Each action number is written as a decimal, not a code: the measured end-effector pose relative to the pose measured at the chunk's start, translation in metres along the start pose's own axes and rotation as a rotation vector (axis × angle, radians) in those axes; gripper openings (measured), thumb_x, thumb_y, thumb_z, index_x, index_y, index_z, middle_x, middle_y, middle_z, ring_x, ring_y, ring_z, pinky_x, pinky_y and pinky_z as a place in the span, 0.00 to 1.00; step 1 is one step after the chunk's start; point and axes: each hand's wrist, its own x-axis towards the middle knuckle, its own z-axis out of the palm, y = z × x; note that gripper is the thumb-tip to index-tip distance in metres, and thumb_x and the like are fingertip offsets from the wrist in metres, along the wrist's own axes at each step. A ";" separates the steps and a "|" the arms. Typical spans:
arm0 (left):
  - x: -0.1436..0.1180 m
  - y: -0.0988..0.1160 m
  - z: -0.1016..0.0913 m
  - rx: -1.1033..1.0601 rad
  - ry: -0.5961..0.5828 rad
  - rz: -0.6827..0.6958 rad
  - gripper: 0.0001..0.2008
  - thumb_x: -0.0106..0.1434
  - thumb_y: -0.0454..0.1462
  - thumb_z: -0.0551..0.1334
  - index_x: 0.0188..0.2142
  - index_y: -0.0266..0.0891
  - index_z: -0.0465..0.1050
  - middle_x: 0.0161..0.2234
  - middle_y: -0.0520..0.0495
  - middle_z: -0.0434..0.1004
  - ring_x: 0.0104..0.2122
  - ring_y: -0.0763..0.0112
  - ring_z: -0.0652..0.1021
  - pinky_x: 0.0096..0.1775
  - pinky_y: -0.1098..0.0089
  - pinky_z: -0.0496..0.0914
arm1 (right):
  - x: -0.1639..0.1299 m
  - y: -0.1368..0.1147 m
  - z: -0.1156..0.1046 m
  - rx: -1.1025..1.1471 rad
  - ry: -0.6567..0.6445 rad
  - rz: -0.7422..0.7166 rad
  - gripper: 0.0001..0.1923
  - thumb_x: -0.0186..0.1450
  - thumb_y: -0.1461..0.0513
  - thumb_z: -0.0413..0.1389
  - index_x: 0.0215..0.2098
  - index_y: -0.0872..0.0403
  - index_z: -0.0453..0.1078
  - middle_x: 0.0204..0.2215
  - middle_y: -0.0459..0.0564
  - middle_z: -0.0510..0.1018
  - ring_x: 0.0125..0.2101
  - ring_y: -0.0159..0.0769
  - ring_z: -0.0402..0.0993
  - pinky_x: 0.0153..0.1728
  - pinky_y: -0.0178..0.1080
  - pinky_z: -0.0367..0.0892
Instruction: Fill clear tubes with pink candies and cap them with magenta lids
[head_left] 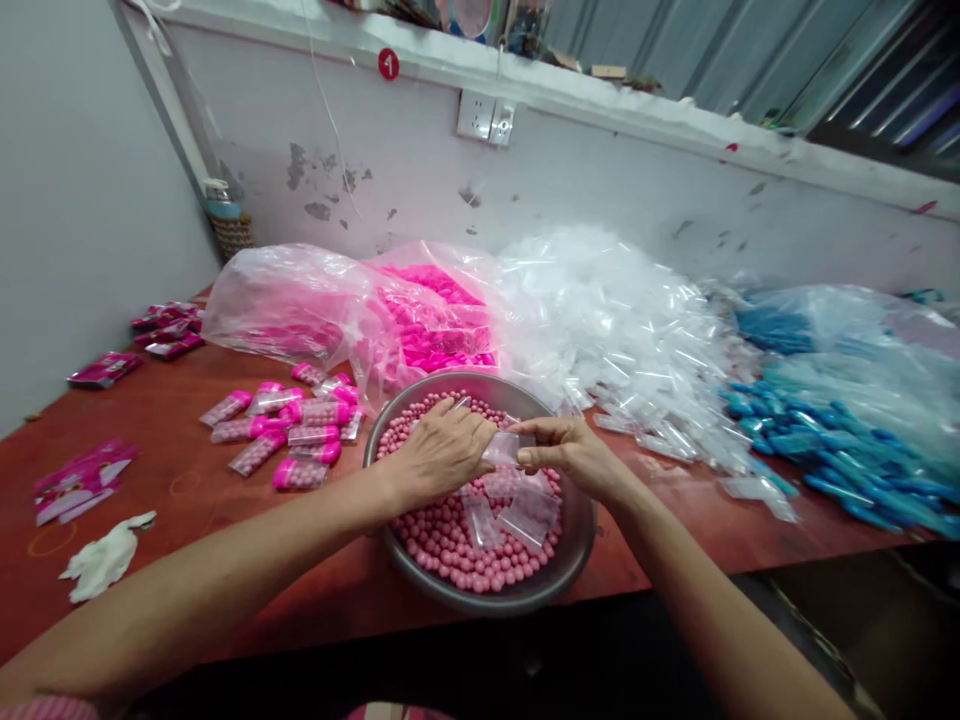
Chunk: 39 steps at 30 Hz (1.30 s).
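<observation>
Over a metal bowl (pixel 583 560) of round pink beads (pixel 450 565), my two hands hold a small clear plastic tube (pixel 501 449) between them. My right hand (pixel 574 455) pinches its right end between thumb and fingers. My left hand (pixel 442 448) is closed around the left end, its fingertips partly hidden behind the back of the hand. Several more clear tubes (pixel 531 520) lie on the beads below. Whether the held tube has beads in it I cannot make out.
Left of the bowl lie several bead-filled tubes with pink caps (pixel 301 474). Behind are a bag of pink caps (pixel 442 310), a heap of clear tubes (pixel 615 310) and blue pieces (pixel 847 450) at right. Pink packets (pixel 105 369) and a crumpled white tissue (pixel 109 555) lie on the red table (pixel 247 540).
</observation>
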 end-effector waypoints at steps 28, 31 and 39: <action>-0.102 0.032 -0.031 -1.606 0.435 -1.024 0.21 0.55 0.46 0.62 0.45 0.37 0.67 0.33 0.46 0.76 0.34 0.64 0.77 0.36 0.64 0.72 | -0.056 0.006 0.050 -0.911 -0.085 -0.410 0.21 0.63 0.68 0.45 0.54 0.52 0.62 0.54 0.54 0.66 0.54 0.38 0.61 0.54 0.45 0.57; -0.108 0.050 -0.028 -1.730 0.540 -1.081 0.25 0.59 0.51 0.56 0.47 0.36 0.66 0.29 0.47 0.75 0.32 0.66 0.77 0.37 0.64 0.72 | -0.050 0.011 0.060 -0.938 -0.202 -0.374 0.21 0.63 0.67 0.46 0.54 0.51 0.64 0.55 0.54 0.65 0.56 0.40 0.59 0.55 0.45 0.55; -0.099 0.059 -0.020 -1.669 0.413 -1.004 0.22 0.61 0.49 0.54 0.49 0.37 0.62 0.37 0.45 0.72 0.35 0.67 0.76 0.31 0.70 0.72 | -0.023 0.025 0.064 -0.979 0.043 -0.234 0.17 0.66 0.63 0.43 0.52 0.58 0.62 0.42 0.58 0.76 0.43 0.42 0.72 0.43 0.41 0.64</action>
